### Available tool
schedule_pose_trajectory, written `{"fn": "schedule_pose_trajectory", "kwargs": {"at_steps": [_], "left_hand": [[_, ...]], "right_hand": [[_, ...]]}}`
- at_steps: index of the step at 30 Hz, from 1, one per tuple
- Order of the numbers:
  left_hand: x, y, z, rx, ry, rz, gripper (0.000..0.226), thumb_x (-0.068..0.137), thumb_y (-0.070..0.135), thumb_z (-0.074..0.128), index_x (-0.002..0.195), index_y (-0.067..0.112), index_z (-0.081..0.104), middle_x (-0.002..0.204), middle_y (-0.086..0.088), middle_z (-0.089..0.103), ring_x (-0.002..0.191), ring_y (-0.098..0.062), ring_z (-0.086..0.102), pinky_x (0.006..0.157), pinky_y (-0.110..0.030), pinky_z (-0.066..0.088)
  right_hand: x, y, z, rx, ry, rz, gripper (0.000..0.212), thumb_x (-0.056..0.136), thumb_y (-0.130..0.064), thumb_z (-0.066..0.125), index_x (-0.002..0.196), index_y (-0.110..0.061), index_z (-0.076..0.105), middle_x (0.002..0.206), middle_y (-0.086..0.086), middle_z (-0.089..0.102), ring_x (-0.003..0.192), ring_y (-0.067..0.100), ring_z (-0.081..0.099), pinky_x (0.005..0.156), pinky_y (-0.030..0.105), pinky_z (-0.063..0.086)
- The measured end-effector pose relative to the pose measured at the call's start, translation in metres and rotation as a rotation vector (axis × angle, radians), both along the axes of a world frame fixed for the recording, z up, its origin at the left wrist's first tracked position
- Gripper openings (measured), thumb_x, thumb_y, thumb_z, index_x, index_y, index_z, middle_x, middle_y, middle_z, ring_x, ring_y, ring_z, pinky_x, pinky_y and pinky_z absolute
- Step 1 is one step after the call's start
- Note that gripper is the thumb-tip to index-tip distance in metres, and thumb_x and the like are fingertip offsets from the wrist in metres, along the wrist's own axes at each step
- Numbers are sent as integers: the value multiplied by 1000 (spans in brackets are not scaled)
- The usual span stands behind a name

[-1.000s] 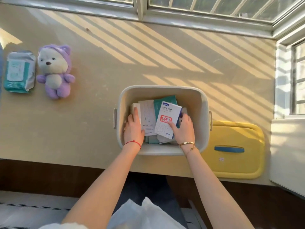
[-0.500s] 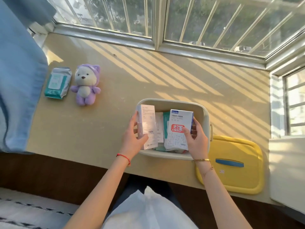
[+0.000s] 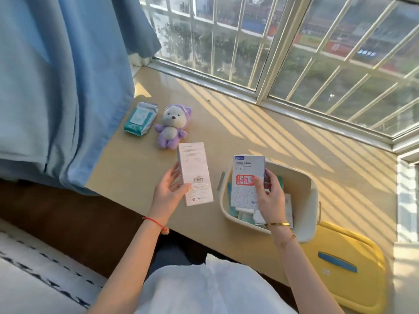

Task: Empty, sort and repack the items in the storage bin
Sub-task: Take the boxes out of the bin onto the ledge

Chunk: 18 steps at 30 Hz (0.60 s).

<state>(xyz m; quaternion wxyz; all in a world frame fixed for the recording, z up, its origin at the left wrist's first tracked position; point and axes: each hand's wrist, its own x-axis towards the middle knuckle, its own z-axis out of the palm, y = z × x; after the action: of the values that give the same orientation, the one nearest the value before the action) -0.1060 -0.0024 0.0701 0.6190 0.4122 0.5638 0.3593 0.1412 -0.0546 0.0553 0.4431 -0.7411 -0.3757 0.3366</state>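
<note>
Left hand [image 3: 169,191] grips a white box [image 3: 195,174] upright, lifted clear left of the storage bin [image 3: 303,200]; right hand [image 3: 268,197] holds a printed box [image 3: 247,177] upright over the bin's near-left corner.

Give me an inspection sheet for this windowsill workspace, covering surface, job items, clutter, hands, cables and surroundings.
Surface: beige sill, striped with sunlight.
Job's things: white storage bin with packets still inside; yellow lid lying beside it; wipes pack and purple plush toy already out on the sill.
Clutter: nothing seen.
Hands: left hand holds a tall white box over the sill; right hand holds a blue-topped box above the bin.
Cables: nothing seen.
Surroundings: blue curtain at left, barred window behind.
</note>
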Motion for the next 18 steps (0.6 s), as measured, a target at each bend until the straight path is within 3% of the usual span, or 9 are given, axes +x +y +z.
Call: {"fn": "schedule_pose_trajectory", "kwargs": {"at_steps": [4, 9, 12, 15, 18], "left_hand": [[-59, 29, 1, -12, -36, 43, 65, 85, -2, 63, 141, 23, 41, 137, 1, 53, 120, -10, 55, 101, -43, 47], [-157, 90, -16, -44, -2, -14, 66, 84, -5, 62, 137, 30, 45, 132, 0, 57, 122, -13, 54, 100, -45, 47], [-212, 129, -30, -82, 25, -57, 66, 83, -6, 62, 135, 31, 46, 128, -6, 59, 119, -18, 57, 88, -36, 53], [-256, 168, -42, -149, 53, -89, 65, 84, -9, 59, 138, 24, 43, 124, -7, 61, 109, -12, 62, 74, -26, 56], [-289, 204, -65, -217, 93, -132, 64, 84, -5, 60, 139, 22, 42, 127, -7, 59, 115, -17, 59, 83, -33, 56]], "right_hand": [[-52, 35, -3, 6, 52, 0, 36, 94, -24, 57, 128, -11, 51, 105, 2, 62, 89, 3, 58, 64, 9, 48], [-141, 88, -20, -32, 175, -70, 26, 93, -16, 59, 118, -18, 51, 92, -2, 62, 79, 5, 61, 61, 12, 51], [-198, 117, -39, -81, 207, -107, 31, 93, -20, 60, 122, -14, 53, 97, 5, 65, 82, 13, 63, 70, 23, 55], [-253, 145, -58, -141, 248, -150, 33, 93, -18, 59, 124, -12, 52, 94, 0, 62, 76, 7, 60, 64, 13, 50], [-295, 175, -80, -203, 248, -179, 34, 93, -18, 59, 125, -10, 51, 99, 3, 61, 78, 7, 59, 59, 8, 48]]}}
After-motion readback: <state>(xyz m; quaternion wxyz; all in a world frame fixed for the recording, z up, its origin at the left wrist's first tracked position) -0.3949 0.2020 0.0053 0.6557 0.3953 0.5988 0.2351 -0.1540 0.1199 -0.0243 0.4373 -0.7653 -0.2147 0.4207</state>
